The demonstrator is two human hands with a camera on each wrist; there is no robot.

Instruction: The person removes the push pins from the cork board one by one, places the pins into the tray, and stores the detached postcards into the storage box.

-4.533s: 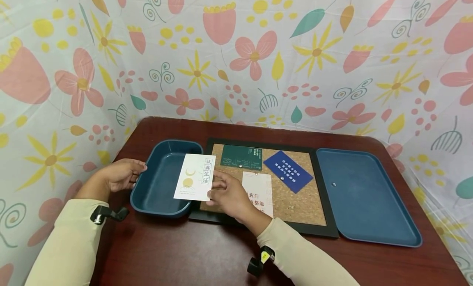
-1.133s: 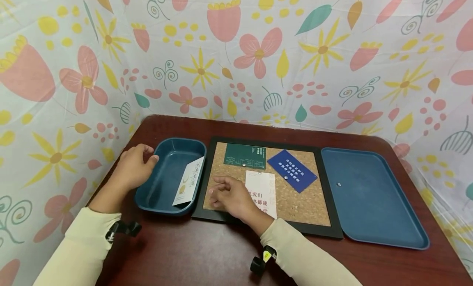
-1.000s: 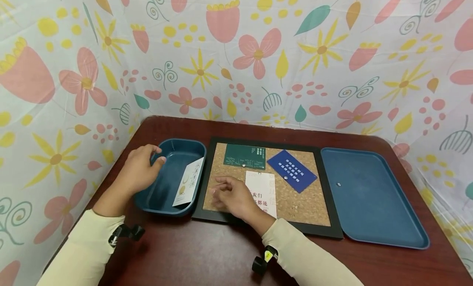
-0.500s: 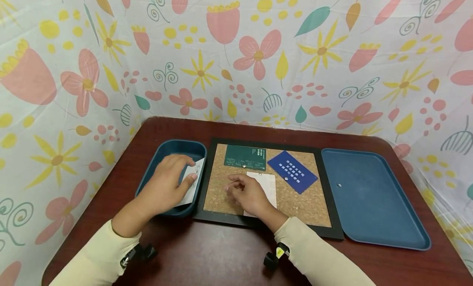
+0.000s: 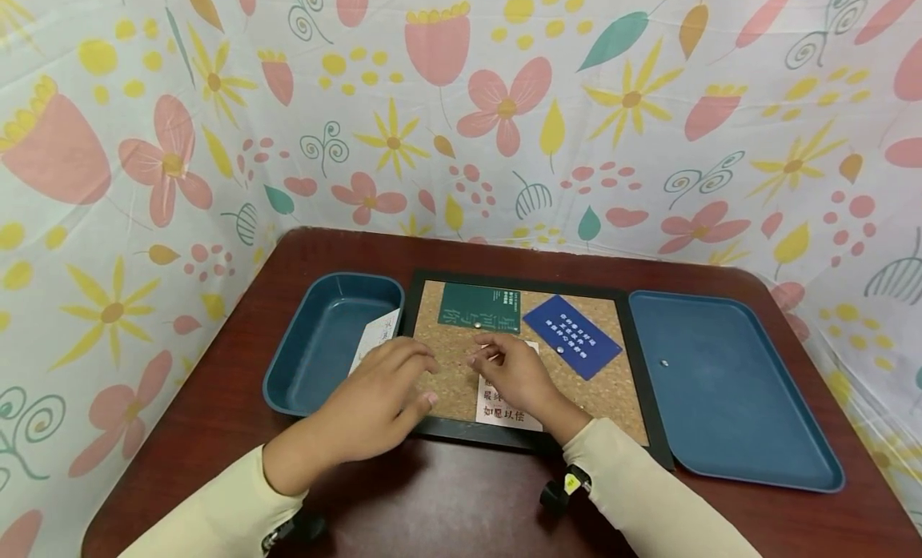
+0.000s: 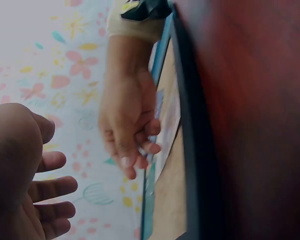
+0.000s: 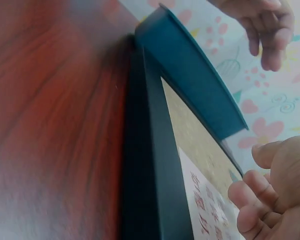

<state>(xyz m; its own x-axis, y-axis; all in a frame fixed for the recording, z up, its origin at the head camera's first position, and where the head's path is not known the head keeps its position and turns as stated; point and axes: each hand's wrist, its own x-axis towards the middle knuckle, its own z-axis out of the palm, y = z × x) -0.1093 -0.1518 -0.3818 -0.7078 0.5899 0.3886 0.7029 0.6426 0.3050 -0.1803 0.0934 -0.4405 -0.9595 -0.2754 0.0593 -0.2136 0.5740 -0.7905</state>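
Card (image 5: 510, 398) beneath right hand (image 5: 517, 372)

Lying in the middle of the table (image 5: 446, 502): the cork board (image 5: 619, 394), with the deep bin (image 5: 317, 354) touching its left edge and the flat tray (image 5: 720, 382) just beside its right edge. Leaning inside the bin, against its right wall: a card (image 5: 374, 338). Sitting on the board: two cards along the back, one (image 5: 479, 307) left of the other (image 5: 572, 334), and a third card (image 5: 507, 406) in front of them. Hovering over the board's front left part: the left hand (image 5: 378, 394). Resting on the third card, right of it: the right hand (image 5: 515, 370).
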